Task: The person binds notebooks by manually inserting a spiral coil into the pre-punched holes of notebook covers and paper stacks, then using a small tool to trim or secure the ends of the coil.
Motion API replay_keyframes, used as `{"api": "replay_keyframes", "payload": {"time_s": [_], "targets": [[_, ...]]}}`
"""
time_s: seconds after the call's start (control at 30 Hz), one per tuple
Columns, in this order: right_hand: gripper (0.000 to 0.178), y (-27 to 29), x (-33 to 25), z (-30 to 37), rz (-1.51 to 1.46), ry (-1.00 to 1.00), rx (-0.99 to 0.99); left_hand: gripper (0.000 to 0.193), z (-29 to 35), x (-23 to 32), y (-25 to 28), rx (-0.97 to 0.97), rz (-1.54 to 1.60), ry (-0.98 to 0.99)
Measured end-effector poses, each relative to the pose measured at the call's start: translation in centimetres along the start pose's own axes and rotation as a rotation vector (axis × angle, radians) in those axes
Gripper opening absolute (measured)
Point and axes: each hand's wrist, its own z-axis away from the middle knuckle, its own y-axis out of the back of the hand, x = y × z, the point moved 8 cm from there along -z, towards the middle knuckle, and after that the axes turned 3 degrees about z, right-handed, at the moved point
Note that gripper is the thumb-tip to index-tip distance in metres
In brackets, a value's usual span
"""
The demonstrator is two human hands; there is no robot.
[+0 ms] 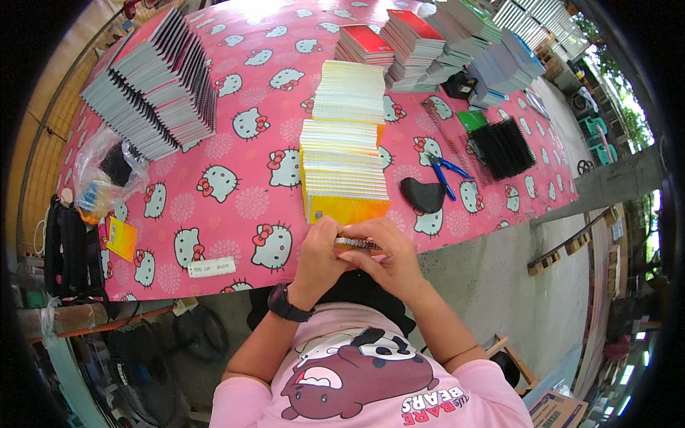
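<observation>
Over the pink tablecloth (242,93), left hand (319,257) and right hand (391,260) grip a spiral-bound notebook (357,244) lying left-to-right.

Head-worn view, steeply down, close over table (235,143)

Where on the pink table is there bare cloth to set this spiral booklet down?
Bare cloth lies between the grey notebook stack and the yellow booklet row, and at the near edge left of the left hand. The far right is crowded: blue pliers, black binding combs, more stacks.
</observation>
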Motion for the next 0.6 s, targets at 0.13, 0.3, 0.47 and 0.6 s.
{"api": "replay_keyframes", "payload": {"time_s": [0.13, 0.3, 0.47, 0.6], "targets": [[0.025, -0.3, 1.6, 0.4, -0.119, -0.069, 0.036, 0.026, -0.7, 1.1, 0.8, 0.0, 0.063, -0.051], [0.02, -0.5, 0.9, 0.3, -0.137, -0.045, 0.032, 0.015, 0.0, 0.1, 1.2, -0.053, 0.224, 0.072], [0.02, -0.7, 0.3, 0.0, -0.056, -0.016, -0.041, 0.013, 0.2, 0.2, 1.5, -0.033, 0.268, 0.111], [0.016, -1.2, -0.8, -0.2, 0.054, 0.077, -0.042, 0.013, 1.1, -0.7, 1.7, -0.068, 0.306, 0.236]]}}
